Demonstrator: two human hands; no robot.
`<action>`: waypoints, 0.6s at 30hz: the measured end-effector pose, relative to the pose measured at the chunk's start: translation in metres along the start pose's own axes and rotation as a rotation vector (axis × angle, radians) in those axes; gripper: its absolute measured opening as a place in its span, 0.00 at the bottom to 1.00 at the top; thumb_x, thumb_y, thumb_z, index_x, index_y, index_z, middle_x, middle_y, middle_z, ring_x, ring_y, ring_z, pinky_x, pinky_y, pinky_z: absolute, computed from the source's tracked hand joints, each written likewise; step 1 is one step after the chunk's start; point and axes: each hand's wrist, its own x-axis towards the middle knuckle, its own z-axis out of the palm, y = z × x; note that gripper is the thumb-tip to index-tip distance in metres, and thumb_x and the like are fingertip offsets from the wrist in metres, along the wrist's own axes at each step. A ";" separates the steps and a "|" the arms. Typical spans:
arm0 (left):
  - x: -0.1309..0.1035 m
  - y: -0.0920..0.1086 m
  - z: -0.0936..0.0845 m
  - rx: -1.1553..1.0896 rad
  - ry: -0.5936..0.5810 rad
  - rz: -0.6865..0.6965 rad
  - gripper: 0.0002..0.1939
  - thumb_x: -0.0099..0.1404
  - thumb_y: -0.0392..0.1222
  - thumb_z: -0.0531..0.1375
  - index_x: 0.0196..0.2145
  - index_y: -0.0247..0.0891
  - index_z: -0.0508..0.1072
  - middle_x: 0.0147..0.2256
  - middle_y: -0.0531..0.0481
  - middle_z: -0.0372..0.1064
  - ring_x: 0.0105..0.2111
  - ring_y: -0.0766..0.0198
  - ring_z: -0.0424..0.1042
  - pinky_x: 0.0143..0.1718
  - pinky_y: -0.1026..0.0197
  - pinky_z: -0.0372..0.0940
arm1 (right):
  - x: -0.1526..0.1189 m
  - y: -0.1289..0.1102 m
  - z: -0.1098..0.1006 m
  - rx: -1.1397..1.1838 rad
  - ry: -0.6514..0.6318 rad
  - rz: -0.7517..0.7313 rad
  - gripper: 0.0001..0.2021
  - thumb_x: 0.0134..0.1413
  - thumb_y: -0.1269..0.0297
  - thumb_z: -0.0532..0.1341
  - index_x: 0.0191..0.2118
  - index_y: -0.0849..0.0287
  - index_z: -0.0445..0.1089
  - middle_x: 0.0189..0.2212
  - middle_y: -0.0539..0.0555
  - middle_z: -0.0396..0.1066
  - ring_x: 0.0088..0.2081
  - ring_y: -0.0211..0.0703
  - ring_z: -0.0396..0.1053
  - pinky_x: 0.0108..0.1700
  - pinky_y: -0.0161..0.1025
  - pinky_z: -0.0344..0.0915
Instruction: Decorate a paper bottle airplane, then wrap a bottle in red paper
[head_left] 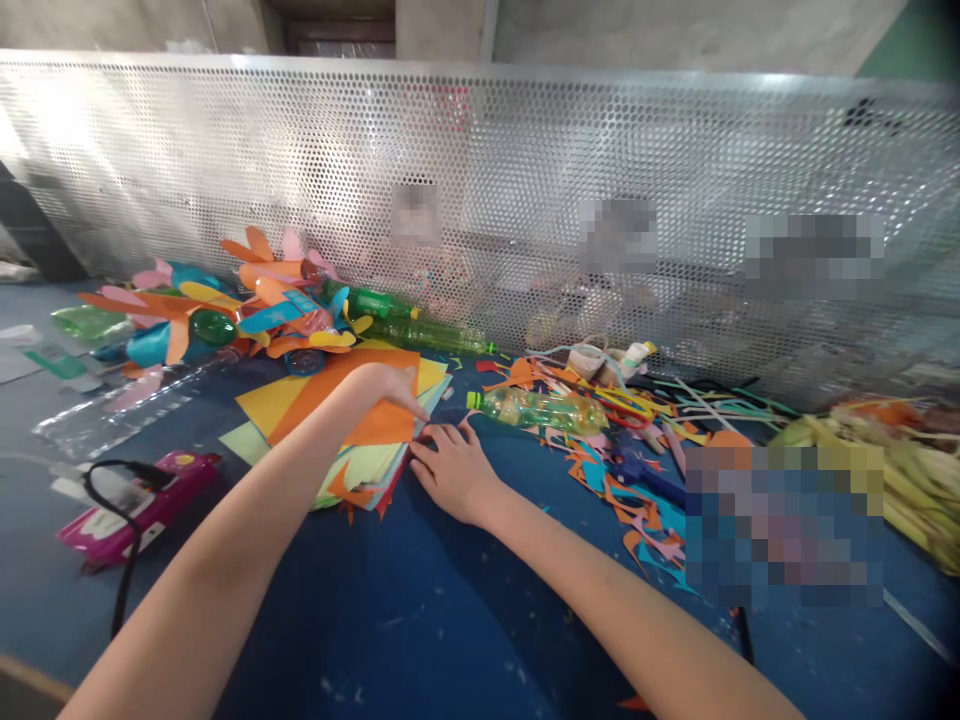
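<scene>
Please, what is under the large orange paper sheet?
Yellow paper and pale green sheets show beneath the orange sheet; what its middle covers cannot be seen.

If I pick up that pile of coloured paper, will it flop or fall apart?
The paper pile would probably bend and droop, since its sheets look thin. It might also slide apart: its edges stick out unevenly, and I can't see anything holding them together.

Coloured paper stack (379, 463): flat, edges unevenly fanned, 11 o'clock from bottom-centre. Orange sheet (384, 424) on top; yellow sheet (264, 402) juts toward 9.
</scene>
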 end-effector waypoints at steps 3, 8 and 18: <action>0.000 0.004 0.001 0.033 0.002 -0.013 0.64 0.37 0.64 0.67 0.65 0.37 0.45 0.59 0.34 0.58 0.53 0.41 0.63 0.49 0.55 0.61 | 0.001 0.000 0.000 0.016 -0.020 -0.022 0.17 0.65 0.59 0.46 0.50 0.54 0.67 0.54 0.56 0.64 0.54 0.49 0.58 0.58 0.56 0.46; -0.002 0.010 0.004 0.071 0.021 -0.038 0.62 0.39 0.64 0.66 0.65 0.37 0.45 0.59 0.33 0.58 0.53 0.40 0.64 0.49 0.55 0.62 | -0.001 -0.003 -0.002 0.084 -0.035 -0.025 0.16 0.64 0.62 0.47 0.53 0.54 0.65 0.56 0.53 0.64 0.57 0.48 0.57 0.61 0.56 0.43; 0.002 0.016 0.008 0.108 0.090 -0.072 0.57 0.39 0.58 0.68 0.63 0.36 0.52 0.55 0.33 0.63 0.50 0.40 0.67 0.45 0.55 0.64 | -0.005 0.002 -0.006 0.200 -0.061 -0.065 0.16 0.64 0.61 0.49 0.54 0.56 0.63 0.55 0.55 0.66 0.59 0.44 0.57 0.63 0.53 0.41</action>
